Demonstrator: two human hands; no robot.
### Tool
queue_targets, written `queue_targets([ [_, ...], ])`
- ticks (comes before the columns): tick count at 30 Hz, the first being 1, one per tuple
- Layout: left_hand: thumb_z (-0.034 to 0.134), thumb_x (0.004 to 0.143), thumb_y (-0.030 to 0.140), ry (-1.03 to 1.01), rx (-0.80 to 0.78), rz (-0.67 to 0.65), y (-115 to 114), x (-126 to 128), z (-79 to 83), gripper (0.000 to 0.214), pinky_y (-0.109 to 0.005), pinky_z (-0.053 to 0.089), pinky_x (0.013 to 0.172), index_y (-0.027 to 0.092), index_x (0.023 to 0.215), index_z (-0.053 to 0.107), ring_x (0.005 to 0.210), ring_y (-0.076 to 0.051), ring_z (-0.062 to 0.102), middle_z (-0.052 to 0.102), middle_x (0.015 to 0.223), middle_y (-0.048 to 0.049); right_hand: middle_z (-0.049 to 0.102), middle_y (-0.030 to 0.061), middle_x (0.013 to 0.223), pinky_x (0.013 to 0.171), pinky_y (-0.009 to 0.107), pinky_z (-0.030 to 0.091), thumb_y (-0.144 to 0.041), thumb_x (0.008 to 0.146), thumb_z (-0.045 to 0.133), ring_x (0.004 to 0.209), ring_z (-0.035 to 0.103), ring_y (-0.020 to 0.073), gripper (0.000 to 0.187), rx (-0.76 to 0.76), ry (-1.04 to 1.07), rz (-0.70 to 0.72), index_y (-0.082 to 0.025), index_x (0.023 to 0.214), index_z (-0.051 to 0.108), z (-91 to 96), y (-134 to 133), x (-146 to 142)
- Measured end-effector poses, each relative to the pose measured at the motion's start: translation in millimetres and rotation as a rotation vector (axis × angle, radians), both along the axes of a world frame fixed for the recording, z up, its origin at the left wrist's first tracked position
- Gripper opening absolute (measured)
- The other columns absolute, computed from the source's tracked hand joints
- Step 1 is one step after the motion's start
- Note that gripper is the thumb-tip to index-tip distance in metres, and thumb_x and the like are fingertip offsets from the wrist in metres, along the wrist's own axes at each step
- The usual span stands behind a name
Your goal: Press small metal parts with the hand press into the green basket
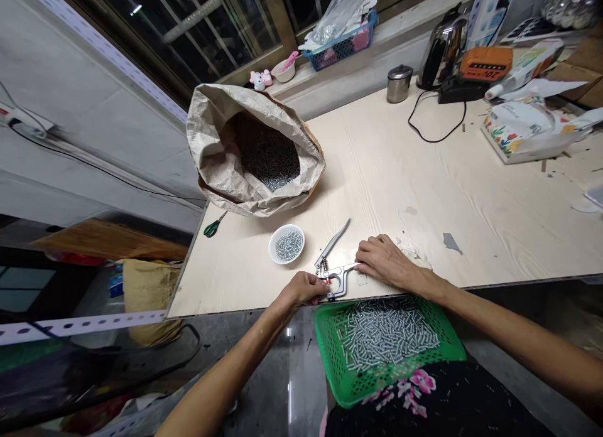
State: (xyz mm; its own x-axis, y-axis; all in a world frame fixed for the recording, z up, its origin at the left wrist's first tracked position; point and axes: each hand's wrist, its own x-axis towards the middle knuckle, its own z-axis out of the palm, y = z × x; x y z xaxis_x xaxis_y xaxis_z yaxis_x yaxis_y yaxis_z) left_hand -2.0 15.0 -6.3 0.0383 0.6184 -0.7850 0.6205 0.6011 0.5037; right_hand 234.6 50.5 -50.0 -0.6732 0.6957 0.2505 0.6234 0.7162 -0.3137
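A pair of silver snap-fastener pliers [340, 275] lies at the front edge of the table, its upper lever spread away from the lower handle. My right hand [384, 260] is closed round the end of the lower handle. At the jaw, beside a small red part, the fingers of my left hand [307, 287] are pinched together; whatever is between them is hidden. Just beyond my left hand stands a white bowl [271, 252] of small silver metal pieces. Below the table edge, a green basket [330, 355] in front of my body holds many similar pieces, too small to name surely.
A large open sack [211, 135] with more metal pieces stands at the back left. Green-handled scissors [211, 228] lie near the left edge. A metal canister [399, 84], a kettle [440, 51] and a tissue pack [527, 129] stand toward the back right.
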Motion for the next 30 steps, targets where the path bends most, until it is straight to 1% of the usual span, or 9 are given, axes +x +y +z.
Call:
queue_targets([
  [3, 0.07, 0.061, 0.042, 0.025, -0.002, 0.014, 0, 2, -0.3, 0.034, -0.02, 0.025, 0.042, 0.016, 0.05, 0.052, 0.038, -0.006, 0.036, 0.048, 0.04, 0.0045, 0.062, 0.0047, 0.099, 0.069, 0.032, 0.027, -0.026, 0.095, 0.044, 0.086, 0.048, 0.0197, 0.02, -0.053, -0.012, -0.002, -0.02, 0.092, 0.062, 7.7, 19, 0],
  [7, 0.069, 0.061, 0.044, 0.044, 0.006, 0.023, -2, 4, -1.1, 0.034, -0.021, 0.026, 0.043, 0.016, 0.05, 0.051, 0.038, -0.006, 0.037, 0.047, 0.04, 0.0051, 0.062, 0.0064, 0.1, 0.068, 0.033, 0.025, -0.018, 0.089, 0.05, 0.089, 0.044, 0.0236, 0.016, 0.014, -0.076, -0.045, -0.022, 0.102, 0.06, 9.6, 51, -8],
  [11, 0.069, 0.059, 0.046, 0.058, 0.006, 0.018, -1, 6, -2.5, 0.036, -0.021, 0.027, 0.043, 0.017, 0.049, 0.05, 0.039, -0.006, 0.038, 0.047, 0.04, 0.0054, 0.062, 0.0064, 0.093, 0.071, 0.035, 0.024, -0.022, 0.092, 0.049, 0.088, 0.043, 0.0231, 0.013, 0.035, -0.145, 0.042, -0.022, 0.093, 0.062, 4.2, 72, -20],
  [16, 0.068, 0.058, 0.047, 0.08, 0.004, 0.003, -1, 8, -4.1, 0.036, -0.021, 0.028, 0.043, 0.016, 0.05, 0.051, 0.039, -0.007, 0.039, 0.048, 0.041, 0.0055, 0.063, 0.0062, 0.09, 0.075, 0.036, 0.025, -0.022, 0.093, 0.048, 0.086, 0.046, 0.021, 0.018, 0.041, -0.193, 0.104, -0.02, 0.084, 0.063, 3.8, 83, -29],
  [19, 0.068, 0.057, 0.047, 0.05, 0.018, 0.033, -3, 9, -4.3, 0.036, -0.021, 0.028, 0.044, 0.017, 0.05, 0.049, 0.039, -0.007, 0.039, 0.045, 0.04, 0.0066, 0.063, 0.0069, 0.092, 0.078, 0.036, 0.029, -0.023, 0.093, 0.048, 0.089, 0.048, 0.0218, 0.017, 0.013, -0.167, 0.098, -0.019, 0.087, 0.064, 4.0, 83, -28],
  [21, 0.069, 0.057, 0.047, 0.035, 0.035, 0.066, -5, 9, -4.1, 0.036, -0.021, 0.029, 0.044, 0.017, 0.051, 0.049, 0.04, -0.007, 0.038, 0.044, 0.04, 0.0071, 0.063, 0.0079, 0.099, 0.08, 0.036, 0.033, -0.031, 0.091, 0.051, 0.093, 0.05, 0.0226, 0.018, -0.029, -0.105, 0.1, -0.019, 0.097, 0.063, 2.7, 80, -22],
  [22, 0.069, 0.057, 0.046, 0.03, 0.041, 0.078, -6, 10, -3.9, 0.035, -0.021, 0.029, 0.044, 0.017, 0.051, 0.049, 0.04, -0.007, 0.038, 0.043, 0.041, 0.0071, 0.062, 0.0091, 0.104, 0.082, 0.037, 0.035, -0.038, 0.089, 0.054, 0.096, 0.05, 0.0237, 0.026, -0.053, -0.07, 0.105, -0.019, 0.105, 0.062, 1.6, 78, -18],
  [26, 0.069, 0.056, 0.045, -0.003, 0.073, 0.11, -10, 11, -3.4, 0.033, -0.021, 0.029, 0.044, 0.016, 0.054, 0.053, 0.041, -0.006, 0.038, 0.044, 0.044, 0.0069, 0.047, 0.0186, 0.135, 0.096, 0.049, 0.034, -0.07, 0.068, 0.063, 0.12, 0.041, 0.0358, 0.093, -0.142, -0.038, 0.166, -0.015, 0.138, 0.039, -3.3, 68, 2],
  [30, 0.071, 0.055, 0.047, -0.014, 0.112, 0.14, -13, 10, -4.0, 0.035, -0.021, 0.03, 0.046, 0.014, 0.061, 0.061, 0.044, -0.007, 0.04, 0.047, 0.047, 0.0061, 0.03, 0.0198, 0.148, 0.105, 0.056, 0.026, -0.079, 0.058, 0.062, 0.135, 0.022, 0.0425, 0.115, -0.213, -0.095, 0.236, -0.014, 0.146, 0.028, -4.1, 61, 16],
])
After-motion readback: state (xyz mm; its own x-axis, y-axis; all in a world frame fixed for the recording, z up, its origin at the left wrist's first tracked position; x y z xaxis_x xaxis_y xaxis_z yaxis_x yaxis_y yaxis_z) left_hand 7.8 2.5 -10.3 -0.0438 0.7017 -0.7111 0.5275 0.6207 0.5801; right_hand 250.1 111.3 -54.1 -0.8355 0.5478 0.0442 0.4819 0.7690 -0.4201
